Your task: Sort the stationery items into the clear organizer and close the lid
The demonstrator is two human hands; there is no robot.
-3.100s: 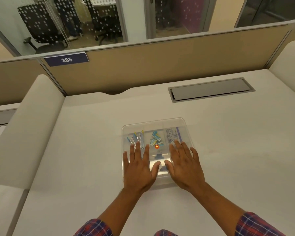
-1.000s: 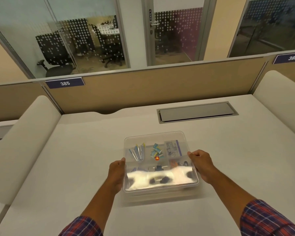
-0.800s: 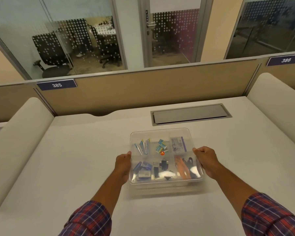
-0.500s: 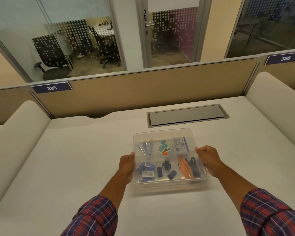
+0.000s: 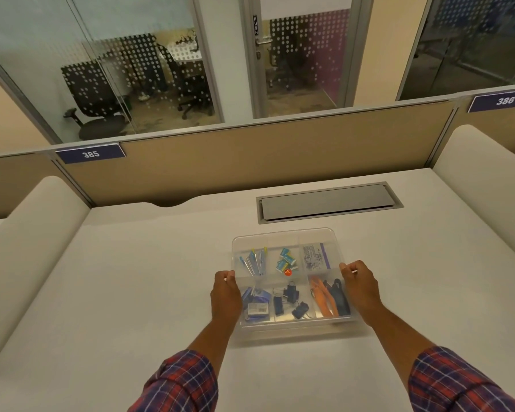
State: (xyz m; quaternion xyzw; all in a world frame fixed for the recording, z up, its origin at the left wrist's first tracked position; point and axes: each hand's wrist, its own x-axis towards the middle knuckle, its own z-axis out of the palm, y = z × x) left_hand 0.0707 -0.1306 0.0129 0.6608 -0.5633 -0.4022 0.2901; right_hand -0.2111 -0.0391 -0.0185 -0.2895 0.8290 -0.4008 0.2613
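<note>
Moved: both palms off lid top, now at sides | left hand [image 5: 226, 295] and right hand [image 5: 359, 288] curled, gripping organizer [image 5: 283, 236] edges | organizer mid-desk [image 5: 116, 292], items sorted inside, lid looks shut | task near done

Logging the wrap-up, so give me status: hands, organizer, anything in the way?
Left hand and right hand grip the clear organizer by its sides. Lid on, items sorted inside. Nothing in the way.
</note>
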